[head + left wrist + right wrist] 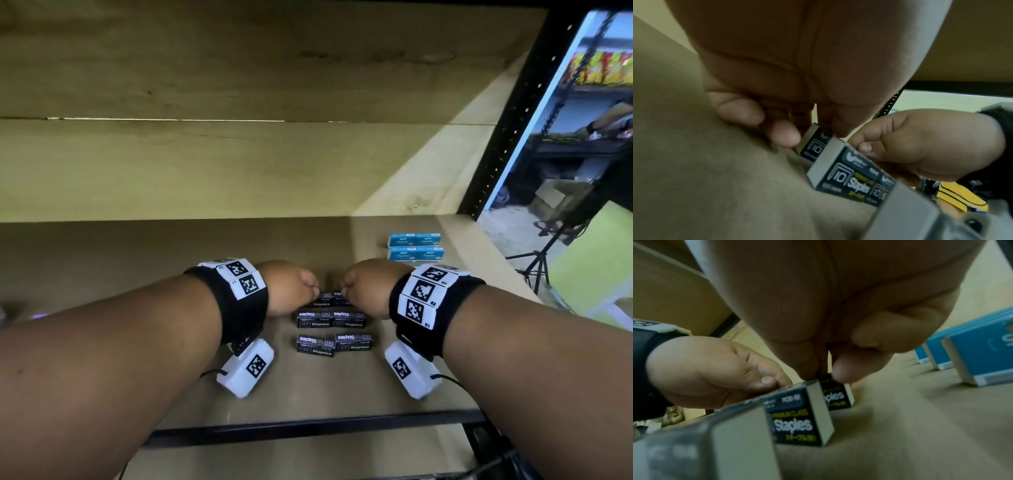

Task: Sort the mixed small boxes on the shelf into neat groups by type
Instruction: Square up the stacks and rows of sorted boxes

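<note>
Six black staples boxes lie in three rows of two on the brown shelf [120,250]. My left hand [313,289] pinches the far-left black box [322,298], thumb and fingers at its end [813,142]. My right hand [344,289] pinches the far-right black box [343,298], fingertips on its top [835,395]. The middle row [331,318] and near row [334,343] lie between my wrists, untouched. Blue staples boxes [415,247] sit grouped at the back right, also blue boxes [986,350] beyond my right hand.
A wooden back wall [205,164] closes the shelf behind. A black upright post [513,113] bounds the right side and a black rail [308,426] runs along the front edge. A tripod [537,263] stands beyond the shelf on the right.
</note>
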